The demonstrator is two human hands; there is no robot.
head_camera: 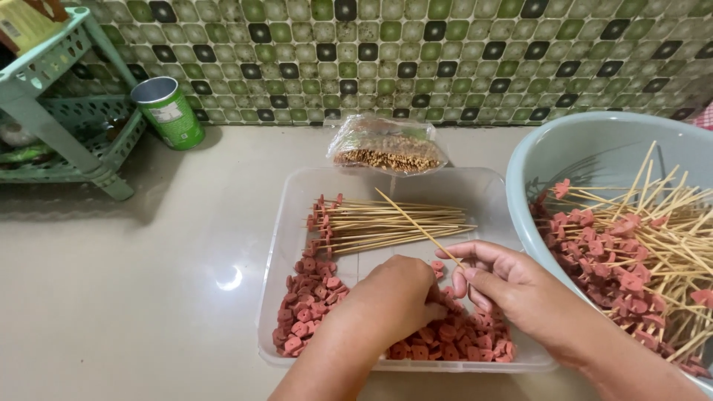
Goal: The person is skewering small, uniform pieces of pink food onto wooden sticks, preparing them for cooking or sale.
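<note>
Right now the person's left hand (394,297) is curled knuckles-up over the heap of pink sausage slices (312,304) in the clear plastic tray (276,252), its fingers closed down among the pieces, though I cannot see from here whether a slice is actually caught in that grip. The right hand (505,286) pinches a single bamboo skewer (416,223) between thumb and fingertips, low on the stick, so that the long free end slants up and away over the tray; holding it near the working end looks like the steadier way to aim the tip at a small slice. That tip sits just beside the left hand's fingers.

Behind the hands, still inside the tray, a row of loaded skewers (386,223) lies side by side with the sausage ends all turned left, which keeps them tidy and apart from the loose slices. A pale blue basin (535,160) at the right holds a far bigger tangle of them.

At the tray's far edge rests a clear plastic bag of bare skewers (386,145). Further left, a green cylindrical can (169,111) with a pale label panel stands tilted on the desk (148,282) beside a mint-green plastic rack (67,104).
</note>
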